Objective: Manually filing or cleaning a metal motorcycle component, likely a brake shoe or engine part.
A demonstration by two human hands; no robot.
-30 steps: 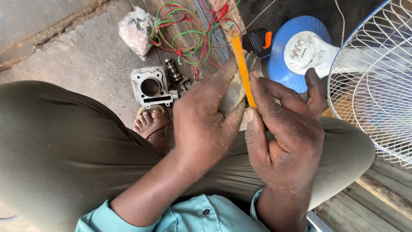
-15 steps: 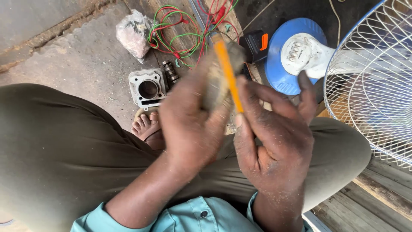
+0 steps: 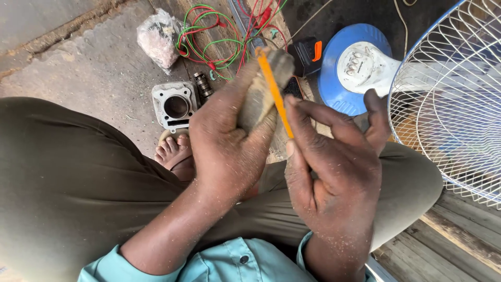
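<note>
We see a rough, dusty grey-brown block point(image 3: 259, 102) at centre, wrapped tight in the left hand point(image 3: 227, 141); the right hand point(image 3: 334, 172) pinches a thin orange blade point(image 3: 274, 91) against it. Farther left lies a ribbed metal cylinder point(image 3: 175, 106); right, a white wire fan guard point(image 3: 454, 104)

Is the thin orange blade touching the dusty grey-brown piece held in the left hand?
Touching: the head view shows the thin orange blade lying directly across the dusty grey-brown piece, with no gap visible.

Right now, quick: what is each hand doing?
Left hand: closed around a dusty grey-brown block.
Right hand: closed, pinching a thin orange stick-like tool laid against that block.
</note>
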